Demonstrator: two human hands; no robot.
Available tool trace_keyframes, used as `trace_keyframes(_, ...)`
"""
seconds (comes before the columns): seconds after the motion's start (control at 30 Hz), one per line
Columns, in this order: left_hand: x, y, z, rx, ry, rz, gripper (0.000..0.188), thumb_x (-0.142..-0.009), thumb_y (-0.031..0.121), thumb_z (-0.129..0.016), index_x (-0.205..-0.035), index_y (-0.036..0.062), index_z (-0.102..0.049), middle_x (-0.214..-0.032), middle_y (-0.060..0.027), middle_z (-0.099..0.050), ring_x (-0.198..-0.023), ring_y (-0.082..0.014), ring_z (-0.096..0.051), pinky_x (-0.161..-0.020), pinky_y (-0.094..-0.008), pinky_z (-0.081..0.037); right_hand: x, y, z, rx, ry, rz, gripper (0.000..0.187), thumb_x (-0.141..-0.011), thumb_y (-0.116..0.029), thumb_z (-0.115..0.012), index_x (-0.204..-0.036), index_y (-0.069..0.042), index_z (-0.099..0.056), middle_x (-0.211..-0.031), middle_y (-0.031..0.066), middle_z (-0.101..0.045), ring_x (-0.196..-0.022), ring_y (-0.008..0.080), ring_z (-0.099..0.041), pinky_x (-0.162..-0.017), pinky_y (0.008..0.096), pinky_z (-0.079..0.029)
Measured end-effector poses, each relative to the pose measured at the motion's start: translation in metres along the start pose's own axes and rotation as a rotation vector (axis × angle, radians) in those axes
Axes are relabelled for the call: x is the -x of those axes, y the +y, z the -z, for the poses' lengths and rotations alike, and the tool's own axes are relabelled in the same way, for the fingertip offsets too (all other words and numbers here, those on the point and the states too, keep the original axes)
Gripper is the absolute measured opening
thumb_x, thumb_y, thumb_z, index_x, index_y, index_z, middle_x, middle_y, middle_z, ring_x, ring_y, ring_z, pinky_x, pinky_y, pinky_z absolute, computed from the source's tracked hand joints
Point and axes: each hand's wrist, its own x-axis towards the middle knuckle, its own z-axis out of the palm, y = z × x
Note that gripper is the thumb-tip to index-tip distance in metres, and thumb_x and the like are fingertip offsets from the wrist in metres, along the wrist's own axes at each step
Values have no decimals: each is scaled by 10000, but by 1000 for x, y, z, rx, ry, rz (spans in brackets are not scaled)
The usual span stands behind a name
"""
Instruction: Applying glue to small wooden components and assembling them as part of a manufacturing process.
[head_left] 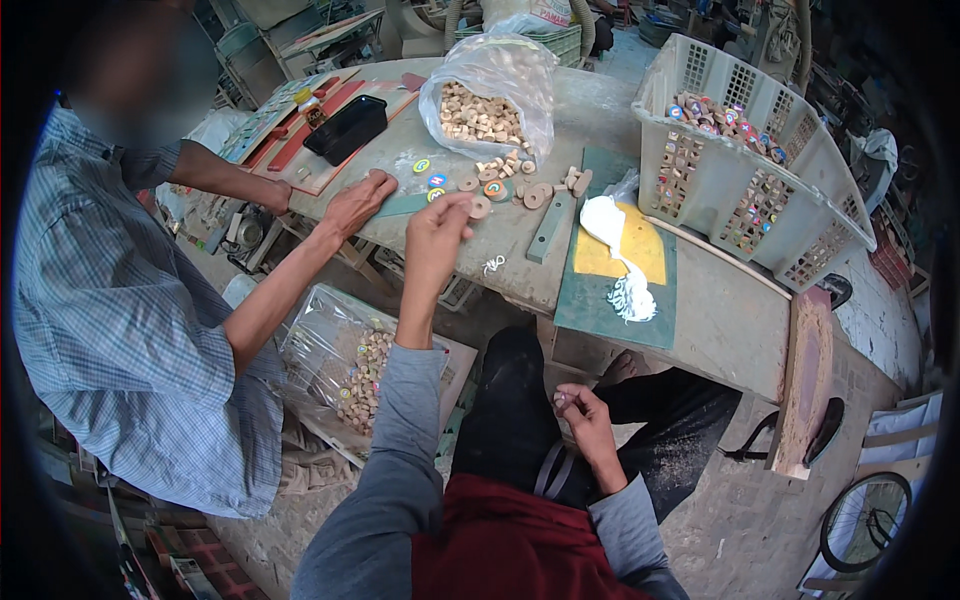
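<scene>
Over the near edge of the table, my left hand pinches a small round wooden disc with a hole in its middle. My right hand is low over my lap, fingertips pressed together; what they hold, if anything, is too small to name. Beyond the left hand lie coloured discs, plain wooden discs and a green bar. To the right, a white bag and a smear of white paste rest on a yellow sheet and a green board.
A clear plastic bag of wooden pieces and a large crate stand on the table. At the left a co-worker's hand rests on it, near a black tray. A box of wooden pieces sits below.
</scene>
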Motion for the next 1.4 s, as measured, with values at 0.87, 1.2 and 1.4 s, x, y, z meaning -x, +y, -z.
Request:
trace_keyframes(0.87,18,12,-16,-620,-84,-553,104,-838,64,-684,-921,9,-713,-959,-119,-689,-902,-300,-634,-811,-379,-501,1,5,0,26,20,65,215,-935,-21,-602,-1139,36,-635,-941,36,-674,-806,86,-598,-750,245,-492)
trace_keyframes(1.2,56,58,-38,-428,-249,-490,334,-820,-103,-571,-1057,45,-754,-809,-83,-542,-744,-175,-555,-658,-272,-433,-2,-2,-1,71,28,58,259,-928,-135,-689,-1138,16,-667,-892,23,-672,-809,70,-584,-750,235,-480)
trace_keyframes(1.4,80,59,-81,-402,-571,-526,272,-812,-18,-653,-1041,74,-767,-855,-82,-519,-751,-196,-560,-661,-314,-459,-2,0,-1,71,0,43,240,-940,-62,-628,-1163,27,-635,-936,24,-683,-860,78,-605,-773,239,-486)
